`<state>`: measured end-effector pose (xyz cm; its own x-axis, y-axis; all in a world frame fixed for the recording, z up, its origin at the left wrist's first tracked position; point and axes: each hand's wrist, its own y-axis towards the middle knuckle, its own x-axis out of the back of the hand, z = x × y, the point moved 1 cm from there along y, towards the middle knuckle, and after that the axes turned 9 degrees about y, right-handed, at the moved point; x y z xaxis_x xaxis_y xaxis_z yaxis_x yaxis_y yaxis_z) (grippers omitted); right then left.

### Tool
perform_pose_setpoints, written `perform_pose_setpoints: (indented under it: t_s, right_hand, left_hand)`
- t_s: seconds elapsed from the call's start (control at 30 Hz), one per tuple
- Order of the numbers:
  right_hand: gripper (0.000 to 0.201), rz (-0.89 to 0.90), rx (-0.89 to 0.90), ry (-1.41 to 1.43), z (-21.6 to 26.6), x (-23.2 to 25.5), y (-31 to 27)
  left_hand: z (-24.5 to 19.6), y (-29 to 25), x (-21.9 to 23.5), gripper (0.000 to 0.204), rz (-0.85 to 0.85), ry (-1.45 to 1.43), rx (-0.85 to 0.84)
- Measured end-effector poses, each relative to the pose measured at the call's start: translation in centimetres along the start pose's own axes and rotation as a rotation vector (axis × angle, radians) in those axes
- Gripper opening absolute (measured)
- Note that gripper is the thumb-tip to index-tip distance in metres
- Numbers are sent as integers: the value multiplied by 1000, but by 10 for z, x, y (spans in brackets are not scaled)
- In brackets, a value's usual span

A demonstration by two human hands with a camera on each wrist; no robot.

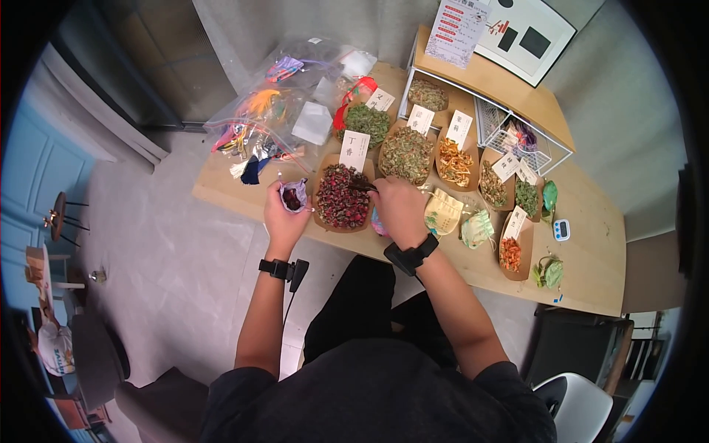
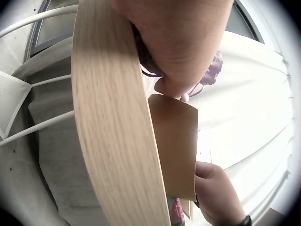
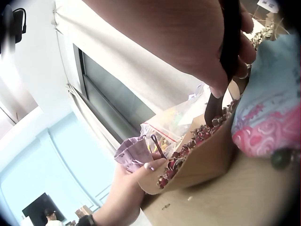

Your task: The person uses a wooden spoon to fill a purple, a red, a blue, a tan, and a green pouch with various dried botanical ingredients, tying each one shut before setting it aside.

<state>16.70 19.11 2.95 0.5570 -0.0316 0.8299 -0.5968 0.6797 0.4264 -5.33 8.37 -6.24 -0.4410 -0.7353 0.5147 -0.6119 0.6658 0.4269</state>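
Observation:
My left hand [image 1: 283, 225] holds a small lilac drawstring pouch [image 3: 134, 151] upright by its side. The pouch's mouth is spread, and dark red contents show inside. Right beside it stands a brown paper tray [image 3: 207, 162] heaped with dried rosebuds [image 1: 341, 198]. My right hand [image 1: 399, 209] grips a dark brown spoon-like tool [image 3: 214, 109] by its handle. The tool's lower end dips among the rosebuds, so its shape there is hidden. In the left wrist view, the table edge [image 2: 113, 122] and the tray's side take up much of the picture.
More paper trays of dried herbs with labels, one with orange pieces [image 1: 455, 164], line the table [image 1: 591, 244]. Clear plastic bags [image 1: 255, 122] with tassels lie at the back left. Fabric pouches [image 1: 443, 212] sit near the front edge. A wooden-topped rack [image 1: 491, 77] stands behind.

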Motion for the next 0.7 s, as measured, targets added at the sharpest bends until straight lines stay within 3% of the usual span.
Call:
perform_pose_setpoints:
  t_s: [0.27, 0.37, 0.47, 0.57, 0.7]
  right_hand:
    - [12, -12, 73, -88, 2, -9, 2]
    - [11, -78, 50, 62, 11, 0, 6]
    - [12, -129, 147, 314, 38, 6, 15]
    - [14, -100, 199, 331, 53, 6, 20]
    - [14, -35, 63, 200, 29, 11, 21]
  left_hand:
    - [-1, 1, -1, 62, -30, -7, -20]
    - [-1, 1, -1, 60, -58, 11, -41]
    - [-1, 1, -1, 61, -61, 37, -51]
    - [0, 1, -1, 61, -50, 30, -38]
    - [0, 1, 0, 61, -29, 25, -12]
